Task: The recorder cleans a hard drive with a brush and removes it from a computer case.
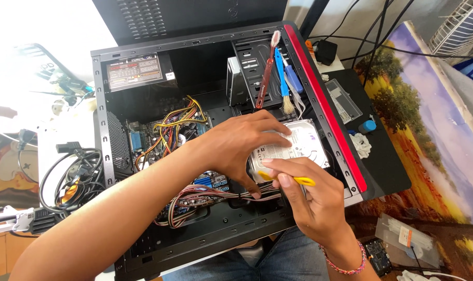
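Note:
An open black computer case (103,104) lies on its side in front of me. My left hand (236,145) rests flat on a silver hard drive (309,143) near the case's right wall, fingers spread over its label. My right hand (312,200) pinches a thin yellow-handled tool (301,180) at the drive's near edge. A bundle of coloured cables (205,200) runs under my left wrist across the motherboard (158,138).
A power supply (135,70) sits at the case's back left. A red toothbrush (267,67) and a blue brush (283,83) lie in the drive bay. Black cables (75,177) are coiled on the left; a landscape painting (434,114) leans on the right.

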